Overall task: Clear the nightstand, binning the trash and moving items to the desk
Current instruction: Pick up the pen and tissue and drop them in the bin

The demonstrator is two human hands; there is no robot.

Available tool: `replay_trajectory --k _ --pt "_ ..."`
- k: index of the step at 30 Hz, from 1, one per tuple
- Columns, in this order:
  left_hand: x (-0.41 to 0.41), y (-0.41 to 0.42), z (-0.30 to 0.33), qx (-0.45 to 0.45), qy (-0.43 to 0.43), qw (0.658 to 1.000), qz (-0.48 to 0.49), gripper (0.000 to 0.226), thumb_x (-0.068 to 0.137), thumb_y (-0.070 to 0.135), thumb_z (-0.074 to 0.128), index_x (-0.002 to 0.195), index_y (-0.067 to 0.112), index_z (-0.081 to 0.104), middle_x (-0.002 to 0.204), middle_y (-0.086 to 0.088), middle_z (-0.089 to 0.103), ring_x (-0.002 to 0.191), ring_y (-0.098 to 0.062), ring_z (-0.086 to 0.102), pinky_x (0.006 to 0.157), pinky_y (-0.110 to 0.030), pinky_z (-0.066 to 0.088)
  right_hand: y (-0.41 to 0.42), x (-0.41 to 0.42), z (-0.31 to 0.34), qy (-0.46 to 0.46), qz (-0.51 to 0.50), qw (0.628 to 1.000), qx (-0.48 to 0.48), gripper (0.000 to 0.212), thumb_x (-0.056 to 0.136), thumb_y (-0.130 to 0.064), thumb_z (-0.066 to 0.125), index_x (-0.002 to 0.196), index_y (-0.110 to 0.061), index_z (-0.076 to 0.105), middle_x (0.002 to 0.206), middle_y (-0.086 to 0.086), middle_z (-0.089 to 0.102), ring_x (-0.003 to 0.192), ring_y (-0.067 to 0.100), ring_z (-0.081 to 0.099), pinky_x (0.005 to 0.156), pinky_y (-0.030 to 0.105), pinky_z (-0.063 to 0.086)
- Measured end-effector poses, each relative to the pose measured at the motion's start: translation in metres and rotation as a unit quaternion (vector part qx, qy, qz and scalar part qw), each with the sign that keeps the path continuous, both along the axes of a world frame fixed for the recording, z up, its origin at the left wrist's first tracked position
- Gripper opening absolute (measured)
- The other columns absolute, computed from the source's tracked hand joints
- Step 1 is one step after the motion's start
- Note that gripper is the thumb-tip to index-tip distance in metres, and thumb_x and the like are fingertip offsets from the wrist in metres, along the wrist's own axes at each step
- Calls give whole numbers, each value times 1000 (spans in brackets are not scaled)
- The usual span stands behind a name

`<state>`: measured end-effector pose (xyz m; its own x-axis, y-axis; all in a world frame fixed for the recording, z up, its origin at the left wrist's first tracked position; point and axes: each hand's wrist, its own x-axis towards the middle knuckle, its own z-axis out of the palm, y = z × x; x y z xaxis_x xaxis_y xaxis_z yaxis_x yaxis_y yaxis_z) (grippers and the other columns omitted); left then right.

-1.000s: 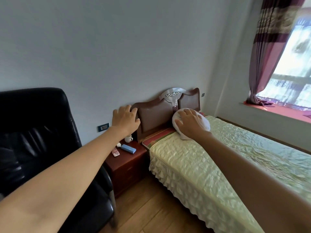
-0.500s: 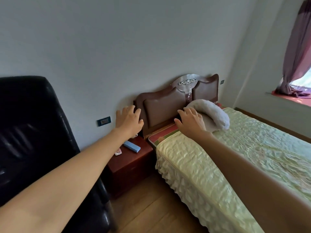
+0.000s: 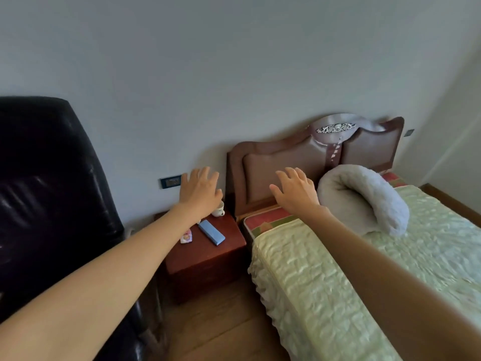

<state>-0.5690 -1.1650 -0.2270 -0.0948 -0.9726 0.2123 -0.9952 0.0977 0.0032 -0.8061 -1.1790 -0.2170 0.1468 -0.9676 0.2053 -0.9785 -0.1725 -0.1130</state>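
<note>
A dark red wooden nightstand (image 3: 208, 259) stands between a black chair and the bed. On its top lie a flat blue box (image 3: 211, 232), a small pink and white wrapper (image 3: 187, 237) and, at the back, a small white cup (image 3: 218, 208) partly hidden by my wrist. My left hand (image 3: 201, 190) hovers open above the back of the nightstand, fingers spread, holding nothing. My right hand (image 3: 295, 190) is open too, in front of the headboard over the bed's head end, empty.
A black leather chair (image 3: 49, 194) fills the left side, close against the nightstand. The bed (image 3: 364, 269) with a pale green cover takes the right, a rolled white towel (image 3: 364, 199) near its brown headboard (image 3: 307, 157). Wooden floor (image 3: 221, 327) lies in front of the nightstand.
My right hand has come off the white towel and moved left. The view has swung left and down, bringing the nightstand closer; both hands stay open.
</note>
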Motion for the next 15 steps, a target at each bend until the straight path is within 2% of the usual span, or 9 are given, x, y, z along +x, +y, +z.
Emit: replay_trajectory --k 7,15 --pt "24 -78 -35 22 6 999 23 47 93 35 43 136 16 41 145 -9 36 132 -29 33 105 -47 29 -90 27 -39 -7 34 999 22 49 96 -42 42 136 -15 44 143 9 43 138 30 29 106 48 34" --pt "94 -165 -85 47 25 996 67 45 90 32 45 132 15 47 141 -8 42 129 -30 36 104 -46 30 -198 98 -82 -11 74 996 54 49 97 -40 40 140 -16 41 145 8 42 139 29 30 108 48 33"
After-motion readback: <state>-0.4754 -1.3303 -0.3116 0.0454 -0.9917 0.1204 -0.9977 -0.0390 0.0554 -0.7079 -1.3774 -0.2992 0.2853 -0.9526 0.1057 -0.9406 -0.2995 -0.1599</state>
